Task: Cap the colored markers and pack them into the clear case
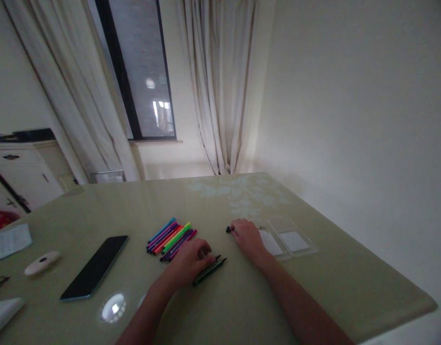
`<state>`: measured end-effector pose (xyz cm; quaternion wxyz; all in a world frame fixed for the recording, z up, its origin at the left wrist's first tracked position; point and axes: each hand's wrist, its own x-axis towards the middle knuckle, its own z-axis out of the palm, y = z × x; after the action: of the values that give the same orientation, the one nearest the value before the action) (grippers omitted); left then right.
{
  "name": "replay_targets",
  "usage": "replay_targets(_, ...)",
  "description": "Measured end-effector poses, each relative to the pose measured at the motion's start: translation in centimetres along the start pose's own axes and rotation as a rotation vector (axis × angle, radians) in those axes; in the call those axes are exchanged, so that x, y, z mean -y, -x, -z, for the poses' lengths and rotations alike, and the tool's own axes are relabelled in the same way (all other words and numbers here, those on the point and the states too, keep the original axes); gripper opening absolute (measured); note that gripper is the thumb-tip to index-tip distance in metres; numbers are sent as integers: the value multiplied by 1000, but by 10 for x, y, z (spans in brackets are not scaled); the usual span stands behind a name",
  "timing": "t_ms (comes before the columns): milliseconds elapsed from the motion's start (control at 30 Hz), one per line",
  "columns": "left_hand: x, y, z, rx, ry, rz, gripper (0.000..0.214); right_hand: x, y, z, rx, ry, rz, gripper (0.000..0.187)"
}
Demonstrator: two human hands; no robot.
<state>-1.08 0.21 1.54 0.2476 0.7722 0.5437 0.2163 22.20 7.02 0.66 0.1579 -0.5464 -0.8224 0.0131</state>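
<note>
My left hand [190, 261] rests low over the table, fingers curled with a gap between thumb and forefinger. Just under and beside its thumb lie two dark green felt-tip pens [209, 272], their bare tips pointing right; part of one is hidden by the hand. A fan of coloured felt-tip pens [172, 238] lies beyond, some touching or passing behind that hand. My right hand [246, 235] is closed, fingertips down at a small black piece [228, 230], perhaps a pen cap. Right beside it lies an opened clear plastic case [295, 242] with white inserts.
A black phone [94, 268] lies to the left, with a white oval device [42, 263] past it. At the far left are a pale cloth or packet [10, 242] and a white object's corner [5, 314]. The glossy table [350, 282] meets a wall on the right.
</note>
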Motion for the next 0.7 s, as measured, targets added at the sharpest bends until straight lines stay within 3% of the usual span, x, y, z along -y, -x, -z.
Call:
replay_targets(133, 23, -2, 10, -271, -351, 191, 14, 1, -1, 0, -6, 10, -25, 13)
replay_targets(233, 37, 0, 13, -261, -427, 229, 15, 3, -1, 0, -38, -28, -24, 12)
replay_targets(367, 35, -1, 6, -239, -366, 156, 16, 10, 1, 0, -98, -190, 48, 16)
replay_targets(467, 22, -5, -1, -251, -283, 25, 18, 19, 5, 0, -98, -326, 216, 29)
replay_targets(567, 9, -7, -7, -248, -192, -63, 21, 26, 8, 1, -66, -390, 379, 22)
replay_targets(700, -6, -4, -13, -228, -181, -118, 21, 28, 10, 4, -101, -370, 430, 21)
